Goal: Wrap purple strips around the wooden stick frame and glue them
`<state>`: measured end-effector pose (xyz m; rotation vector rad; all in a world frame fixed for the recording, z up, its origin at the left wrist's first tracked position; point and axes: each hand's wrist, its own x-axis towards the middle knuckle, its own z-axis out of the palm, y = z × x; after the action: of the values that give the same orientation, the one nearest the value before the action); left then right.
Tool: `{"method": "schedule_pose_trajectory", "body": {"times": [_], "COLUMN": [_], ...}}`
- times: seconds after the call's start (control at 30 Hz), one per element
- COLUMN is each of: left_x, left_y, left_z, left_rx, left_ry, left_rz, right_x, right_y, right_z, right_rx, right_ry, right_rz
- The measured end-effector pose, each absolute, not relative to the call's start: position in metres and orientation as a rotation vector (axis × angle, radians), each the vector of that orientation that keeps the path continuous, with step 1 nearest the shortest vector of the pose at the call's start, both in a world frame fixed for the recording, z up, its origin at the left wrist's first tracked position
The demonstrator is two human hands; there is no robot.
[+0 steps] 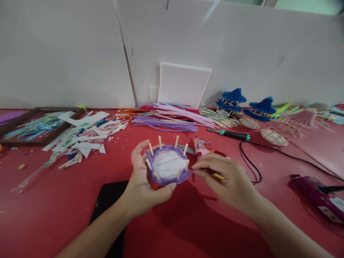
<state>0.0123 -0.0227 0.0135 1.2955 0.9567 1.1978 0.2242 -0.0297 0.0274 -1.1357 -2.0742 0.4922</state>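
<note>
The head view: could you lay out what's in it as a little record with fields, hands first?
Left hand: holds the piece at its left and near sides
Right hand: pinches a loose end of purple strip
Piece: white base, purple strip around it, eight pegs about the rim
Beyond the piece: purple stems
Leaning on the wall: white sheets
Far right: two blue roofs, one pink roof
Far left: brown frame
Table: red
</note>
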Motion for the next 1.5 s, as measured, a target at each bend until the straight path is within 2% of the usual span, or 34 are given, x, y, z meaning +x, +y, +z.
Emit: {"method": "schedule_pose_trajectory", "body": {"times": [0.57, 0.77, 1.0, 1.3, 1.5], "left_x": [0.007, 0.01, 0.006, -0.005, 0.0], "left_y": [-0.023, -0.027, -0.027, -0.023, -0.02], "left_z": [0.006, 0.011, 0.007, 0.008, 0.009], "left_rx": [1.393, 1.208, 1.129, 1.338, 1.09], "left_ry": [0.882, 0.848, 0.808, 0.781, 0.63], "left_rz": [1.093, 1.116, 1.019, 0.809, 0.871], "right_x": [0.227, 0.228, 0.226, 0.224, 0.222], "right_y": [-0.028, -0.028, -0.028, -0.03, -0.031], "right_z": [0.027, 0.026, 0.029, 0.028, 0.027], "right_rx": [-1.083, -0.991, -0.936, -0.825, -0.828], "right_ry": [-2.096, -2.136, -2.084, -2.123, -2.102], "right_rz": [0.55, 0.585, 0.64, 0.779, 0.637]}}
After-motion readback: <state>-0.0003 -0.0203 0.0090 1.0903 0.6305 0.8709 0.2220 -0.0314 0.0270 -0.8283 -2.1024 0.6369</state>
